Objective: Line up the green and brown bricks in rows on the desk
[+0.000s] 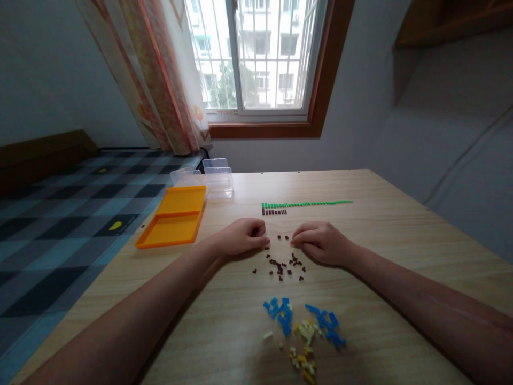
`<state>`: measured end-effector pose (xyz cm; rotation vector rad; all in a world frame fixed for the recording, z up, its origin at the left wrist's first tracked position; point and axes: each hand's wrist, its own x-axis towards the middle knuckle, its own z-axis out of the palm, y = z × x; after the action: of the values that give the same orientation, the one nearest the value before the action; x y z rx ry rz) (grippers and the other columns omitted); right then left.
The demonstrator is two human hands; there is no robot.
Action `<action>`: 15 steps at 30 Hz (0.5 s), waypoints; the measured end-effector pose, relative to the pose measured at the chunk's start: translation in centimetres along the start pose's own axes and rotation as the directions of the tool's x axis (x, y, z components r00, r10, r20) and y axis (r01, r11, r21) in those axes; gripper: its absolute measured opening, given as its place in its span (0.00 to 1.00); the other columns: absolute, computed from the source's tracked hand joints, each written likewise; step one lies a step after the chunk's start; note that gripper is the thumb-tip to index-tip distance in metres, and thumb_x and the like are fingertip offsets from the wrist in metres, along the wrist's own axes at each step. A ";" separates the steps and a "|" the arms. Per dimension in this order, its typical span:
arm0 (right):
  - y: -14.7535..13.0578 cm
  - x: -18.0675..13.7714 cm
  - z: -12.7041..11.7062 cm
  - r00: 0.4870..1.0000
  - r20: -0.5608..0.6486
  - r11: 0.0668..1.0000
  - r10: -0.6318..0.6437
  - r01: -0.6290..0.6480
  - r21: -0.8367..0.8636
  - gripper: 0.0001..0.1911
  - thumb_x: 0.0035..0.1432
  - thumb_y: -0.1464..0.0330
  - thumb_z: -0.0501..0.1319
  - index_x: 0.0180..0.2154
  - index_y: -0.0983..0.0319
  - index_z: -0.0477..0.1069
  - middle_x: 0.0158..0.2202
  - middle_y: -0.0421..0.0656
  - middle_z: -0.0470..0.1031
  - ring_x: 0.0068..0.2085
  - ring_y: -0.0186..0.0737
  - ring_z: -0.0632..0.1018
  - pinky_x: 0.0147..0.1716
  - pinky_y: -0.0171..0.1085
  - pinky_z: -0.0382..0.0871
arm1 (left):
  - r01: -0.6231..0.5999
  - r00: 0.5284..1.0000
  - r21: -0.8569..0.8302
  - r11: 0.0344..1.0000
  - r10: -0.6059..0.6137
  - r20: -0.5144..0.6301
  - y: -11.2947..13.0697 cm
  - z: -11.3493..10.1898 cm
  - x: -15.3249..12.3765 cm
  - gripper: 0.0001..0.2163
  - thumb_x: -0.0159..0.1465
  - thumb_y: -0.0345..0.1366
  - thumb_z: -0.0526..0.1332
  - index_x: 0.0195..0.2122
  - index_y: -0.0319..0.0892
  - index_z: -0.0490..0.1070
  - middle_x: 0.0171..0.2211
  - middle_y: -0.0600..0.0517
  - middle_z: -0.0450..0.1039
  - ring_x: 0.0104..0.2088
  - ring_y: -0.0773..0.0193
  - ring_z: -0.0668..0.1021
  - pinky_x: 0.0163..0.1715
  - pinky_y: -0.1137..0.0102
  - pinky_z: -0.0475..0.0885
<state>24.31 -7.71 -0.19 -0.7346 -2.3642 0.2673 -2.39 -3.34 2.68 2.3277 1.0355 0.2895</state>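
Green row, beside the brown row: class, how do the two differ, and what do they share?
Length: the green row runs much farther right; the brown row is short.
Place: the green row lies nearer the window, the brown row nearer the hands.
Shared: both are lines of small pieces on the table, starting at about the same left end.

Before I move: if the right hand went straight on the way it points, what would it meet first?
Probably the nearer small brown piece, just off the right hand; a second brown piece, then the left hand, lie roughly beyond. Depth is unclear.
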 end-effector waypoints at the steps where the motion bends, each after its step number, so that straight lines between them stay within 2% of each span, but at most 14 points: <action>1: -0.1 0.1 -0.1 1.000 -0.024 1.000 -0.003 0.003 -0.007 0.12 0.61 0.74 0.57 0.38 0.59 0.78 0.38 0.44 0.80 0.38 0.38 0.80 0.40 0.38 0.75 | 0.000 1.000 0.001 1.000 0.000 0.004 0.0 0.0 0.0 0.13 0.60 0.45 0.60 0.26 0.42 0.61 0.24 0.56 0.64 0.26 0.67 0.65 0.26 0.71 0.58; 5: -2.5 0.8 -1.6 0.984 -0.153 0.995 -0.093 0.089 -0.036 0.19 0.60 0.76 0.53 0.46 0.57 0.76 0.40 0.45 0.79 0.39 0.38 0.79 0.38 0.38 0.75 | 0.024 1.000 0.026 0.999 -0.024 0.014 0.2 0.0 0.0 0.15 0.58 0.45 0.62 0.25 0.42 0.59 0.23 0.57 0.63 0.25 0.68 0.64 0.25 0.71 0.57; 7: -5.1 1.4 -3.0 0.968 -0.179 0.984 -0.174 0.166 -0.060 0.22 0.60 0.76 0.53 0.52 0.54 0.73 0.40 0.43 0.78 0.37 0.37 0.78 0.35 0.36 0.74 | 0.026 1.000 0.038 0.999 -0.027 0.015 0.3 -0.1 0.0 0.15 0.58 0.45 0.61 0.24 0.43 0.58 0.22 0.58 0.61 0.25 0.68 0.63 0.25 0.71 0.56; 9: -8.3 2.1 -4.7 0.956 -0.185 0.973 -0.228 0.219 -0.071 0.21 0.61 0.74 0.54 0.52 0.53 0.72 0.39 0.42 0.77 0.34 0.36 0.78 0.34 0.36 0.74 | 0.020 1.000 0.041 0.999 -0.020 0.012 0.4 -0.2 -0.1 0.15 0.58 0.45 0.61 0.24 0.43 0.58 0.22 0.58 0.61 0.25 0.68 0.62 0.24 0.72 0.55; 12: -12.7 2.4 -6.4 0.964 -0.100 0.968 -0.247 0.249 0.011 0.15 0.62 0.68 0.58 0.49 0.51 0.74 0.34 0.41 0.77 0.30 0.36 0.77 0.33 0.36 0.75 | 0.021 1.000 0.034 0.999 -0.021 0.007 0.4 -0.2 -0.2 0.16 0.58 0.46 0.61 0.24 0.43 0.57 0.22 0.58 0.60 0.24 0.68 0.62 0.24 0.72 0.55; 15: -15.1 0.5 -6.2 0.978 0.082 0.978 -0.193 0.185 0.098 0.11 0.61 0.59 0.61 0.45 0.49 0.75 0.29 0.39 0.75 0.27 0.34 0.75 0.27 0.33 0.73 | 0.030 0.999 0.037 0.999 -0.030 -0.010 0.3 -0.1 -0.2 0.17 0.58 0.46 0.61 0.23 0.43 0.56 0.20 0.58 0.59 0.24 0.68 0.62 0.24 0.72 0.55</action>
<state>21.28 -19.84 10.37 -0.4591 -2.4698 0.3285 -2.35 -3.61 2.95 2.3437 1.0884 0.2721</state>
